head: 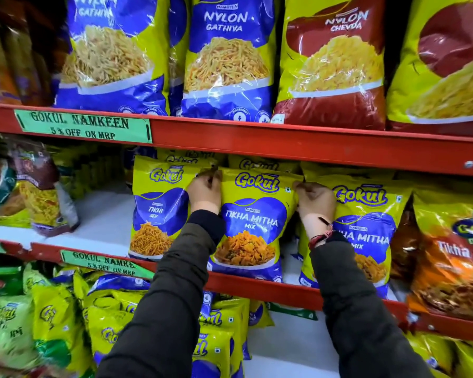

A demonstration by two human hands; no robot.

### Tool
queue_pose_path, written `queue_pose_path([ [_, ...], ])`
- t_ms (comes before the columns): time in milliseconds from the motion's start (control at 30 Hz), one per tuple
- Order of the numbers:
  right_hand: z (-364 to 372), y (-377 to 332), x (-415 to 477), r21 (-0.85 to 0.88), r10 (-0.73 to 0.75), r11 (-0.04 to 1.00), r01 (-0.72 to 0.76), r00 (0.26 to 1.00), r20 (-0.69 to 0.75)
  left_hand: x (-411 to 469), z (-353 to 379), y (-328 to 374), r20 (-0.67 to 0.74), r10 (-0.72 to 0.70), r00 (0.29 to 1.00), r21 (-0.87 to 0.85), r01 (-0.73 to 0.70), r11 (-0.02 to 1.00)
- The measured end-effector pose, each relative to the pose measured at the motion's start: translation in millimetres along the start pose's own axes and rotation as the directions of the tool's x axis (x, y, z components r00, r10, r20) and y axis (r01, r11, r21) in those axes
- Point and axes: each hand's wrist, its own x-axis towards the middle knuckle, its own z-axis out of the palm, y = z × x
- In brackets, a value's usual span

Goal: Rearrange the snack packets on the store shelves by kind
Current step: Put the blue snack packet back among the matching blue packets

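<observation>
A yellow and blue Tikha Mitha Mix packet [253, 222] stands upright on the middle shelf [257, 285]. My left hand [204, 190] pinches its top left corner and my right hand [316, 203] pinches its top right corner. A Tikhi Sev packet [157, 208] stands just to its left, partly behind my left hand. Another Tikha Mitha Mix packet [369, 230] stands to its right, partly hidden by my right hand and sleeve. More yellow packets stand behind these in the row.
Orange Tikha Mitha packets [453, 257] fill the far right of the shelf. A maroon packet [43, 192] leans at the left, with bare white shelf between. Nylon Gathiya [227, 58] and Nylon Chevda [333, 64] bags stand above. Several yellow packets [112, 317] crowd the shelf below.
</observation>
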Motion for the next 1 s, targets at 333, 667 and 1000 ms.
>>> queue_pose_path([
  [333, 3, 5, -60, -0.130, -0.246, 0.962, 0.241, 0.969, -0.018, -48, -8, -30, -0.108, 0.057, 0.993, -0.107, -0.068, 0.992],
  [667, 13, 79, -122, -0.425, -0.538, 0.634, 0.647, 0.763, 0.360, -115, 16, -75, 0.146, 0.513, 0.846, 0.143, -0.532, 0.835],
  [1000, -4, 68, -120, -0.439, -0.549, 0.595, 0.673, 0.739, 0.389, -127, 15, -64, 0.107, 0.481, 0.870, 0.277, -0.491, 0.826],
])
